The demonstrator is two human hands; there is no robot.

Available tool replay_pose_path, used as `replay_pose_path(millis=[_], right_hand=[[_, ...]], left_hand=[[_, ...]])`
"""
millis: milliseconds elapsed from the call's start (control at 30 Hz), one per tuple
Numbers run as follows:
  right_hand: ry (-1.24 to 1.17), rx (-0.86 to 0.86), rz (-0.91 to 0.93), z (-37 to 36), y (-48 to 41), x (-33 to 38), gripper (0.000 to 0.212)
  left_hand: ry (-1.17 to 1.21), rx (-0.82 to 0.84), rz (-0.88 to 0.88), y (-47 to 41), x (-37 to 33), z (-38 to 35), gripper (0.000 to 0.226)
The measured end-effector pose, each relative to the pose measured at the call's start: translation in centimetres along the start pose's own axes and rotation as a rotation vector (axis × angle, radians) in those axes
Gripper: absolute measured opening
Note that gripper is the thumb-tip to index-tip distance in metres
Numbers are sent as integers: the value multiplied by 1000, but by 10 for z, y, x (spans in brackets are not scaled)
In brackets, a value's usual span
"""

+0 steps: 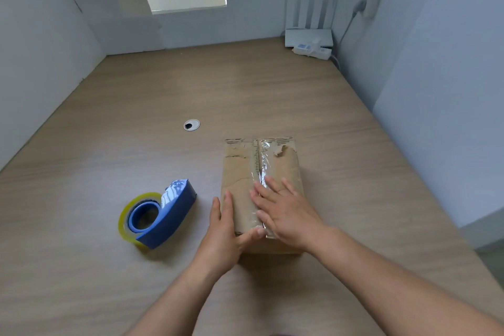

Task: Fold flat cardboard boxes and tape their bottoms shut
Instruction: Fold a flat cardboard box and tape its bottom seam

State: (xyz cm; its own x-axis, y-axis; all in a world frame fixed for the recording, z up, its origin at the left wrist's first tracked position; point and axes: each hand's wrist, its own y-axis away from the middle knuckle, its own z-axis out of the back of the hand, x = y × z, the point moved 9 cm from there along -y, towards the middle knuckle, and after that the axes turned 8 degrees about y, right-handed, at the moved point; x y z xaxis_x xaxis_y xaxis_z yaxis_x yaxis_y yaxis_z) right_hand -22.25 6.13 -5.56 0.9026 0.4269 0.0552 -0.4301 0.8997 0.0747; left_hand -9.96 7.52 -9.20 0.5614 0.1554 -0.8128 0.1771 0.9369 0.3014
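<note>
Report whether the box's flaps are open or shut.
Shut: on the cardboard box both flaps lie flat, meeting at the middle seam, with clear tape along it under the right hand.

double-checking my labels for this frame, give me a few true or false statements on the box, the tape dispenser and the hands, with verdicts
The right hand lies flat on the cardboard box. True.
The tape dispenser is in the left hand. False: it lies on the table, left of the box.
Clear tape runs along the seam between the box's flaps. True.
The router stands right beside the box. False: it is at the table's far corner.
</note>
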Motion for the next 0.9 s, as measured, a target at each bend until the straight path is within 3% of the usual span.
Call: replay_pose_path(millis=[267, 433, 500, 600, 767, 900], right_hand=[[-190, -301, 56, 19, 46, 5, 42], [-200, -422, 87, 31, 54, -1, 37], [-166, -433, 84, 29, 55, -4, 44], [-43, -457, 92, 27, 56, 0, 50], [4, -551, 130, 30, 58, 6, 36], [-23, -525, 107, 27, 58, 4, 45]], left_hand=[[-97, 1, -23, -2, -10, 6, 116], [-451, 15, -363, 7, -32, 7, 78], [-559, 23, -394, 10, -29, 5, 70], [-493, -15, -382, 14, -23, 7, 68], [-372, -92, -418, 22, -24, 9, 65], [-411, -133, -401, 21, -29, 12, 56]])
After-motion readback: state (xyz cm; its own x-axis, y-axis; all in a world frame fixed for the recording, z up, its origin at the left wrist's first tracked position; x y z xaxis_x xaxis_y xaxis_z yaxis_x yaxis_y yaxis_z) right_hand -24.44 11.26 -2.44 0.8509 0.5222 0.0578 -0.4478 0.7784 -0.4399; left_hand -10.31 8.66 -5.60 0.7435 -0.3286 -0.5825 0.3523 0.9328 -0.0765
